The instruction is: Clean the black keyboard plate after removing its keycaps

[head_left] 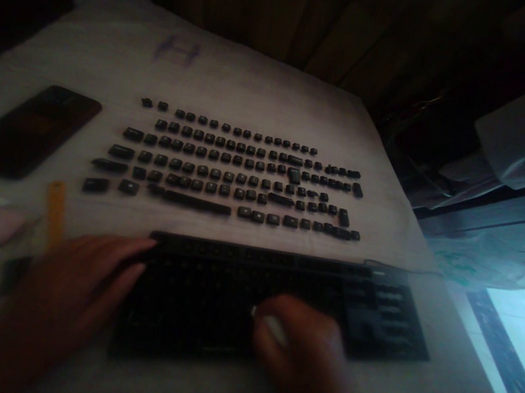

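Six rows of loose black keycaps [214,174] were set out across the pale cloth [261,88], and right below them, nearer the body, the dark keyboard [187,305] was laid flat. At its left edge it was touched by the left hand [75,279], whose thumb and fingers were held a little apart. And over the middle of the board, the right hand [303,339] was blurred, its thumb and forefinger pressed together; whether anything small was pinched there could not be told!

The keyboard was judged light for its width, stiff, and apt to be slid on cloth if pushed; it was best steadied by its ends or rim. Each keycap was reckoned tiny, hard and slick, easily dropped, and best taken by its side walls between fingertip and thumb. The long bar keycap [198,203], though, looked easily twisted, so a hold near its middle was called for, with both ends to be pressed evenly.
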### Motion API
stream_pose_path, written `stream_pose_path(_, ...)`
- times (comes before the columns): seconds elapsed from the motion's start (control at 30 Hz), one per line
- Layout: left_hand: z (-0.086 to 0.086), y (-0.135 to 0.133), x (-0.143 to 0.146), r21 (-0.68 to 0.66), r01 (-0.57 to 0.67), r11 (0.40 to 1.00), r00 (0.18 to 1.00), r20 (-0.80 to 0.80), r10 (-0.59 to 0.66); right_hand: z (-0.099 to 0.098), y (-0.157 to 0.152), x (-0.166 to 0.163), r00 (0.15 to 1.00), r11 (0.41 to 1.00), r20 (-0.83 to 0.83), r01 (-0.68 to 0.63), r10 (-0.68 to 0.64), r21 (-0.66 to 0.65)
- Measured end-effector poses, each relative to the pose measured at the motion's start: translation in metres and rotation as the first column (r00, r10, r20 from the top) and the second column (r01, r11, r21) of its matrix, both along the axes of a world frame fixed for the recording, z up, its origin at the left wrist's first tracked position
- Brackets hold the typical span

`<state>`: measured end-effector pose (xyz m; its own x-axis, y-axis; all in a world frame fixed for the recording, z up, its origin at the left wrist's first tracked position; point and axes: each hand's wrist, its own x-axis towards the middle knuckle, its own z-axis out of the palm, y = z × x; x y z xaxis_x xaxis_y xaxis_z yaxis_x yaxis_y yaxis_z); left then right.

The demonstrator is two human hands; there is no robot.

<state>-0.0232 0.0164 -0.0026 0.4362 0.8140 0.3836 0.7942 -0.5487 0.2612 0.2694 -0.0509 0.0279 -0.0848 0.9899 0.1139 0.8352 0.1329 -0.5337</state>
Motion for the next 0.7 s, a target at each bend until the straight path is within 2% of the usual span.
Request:
stream_pose_path(0.17, 0.0034, 0.0008, 0.0026, 0.024, 0.009, 1.000, 1.000, -0.028, -0.009, 0.0058, 0.0024, 0.0038, 0.999, 1.000, -0.042, -0.006, 0.007, 0.007)
stream_pose_path(0.37, 0.0041, 0.0022, 0.0029, 0.045, 0.029, 0.999, 0.999, -0.028, -0.028, 0.0058, 0.0052, 0.0025, 0.995, 0.991, -0.101, 0.030, -0.016, 0.130)
stream_pose_path(0.7, 0.0027, 0.0011, 0.0026, 0.013, 0.019, 1.000, 0.999, -0.036, -0.018, 0.0042, 0.0023, 0.0036, 0.999, 0.999, -0.032, -0.033, 0.032, -0.021)
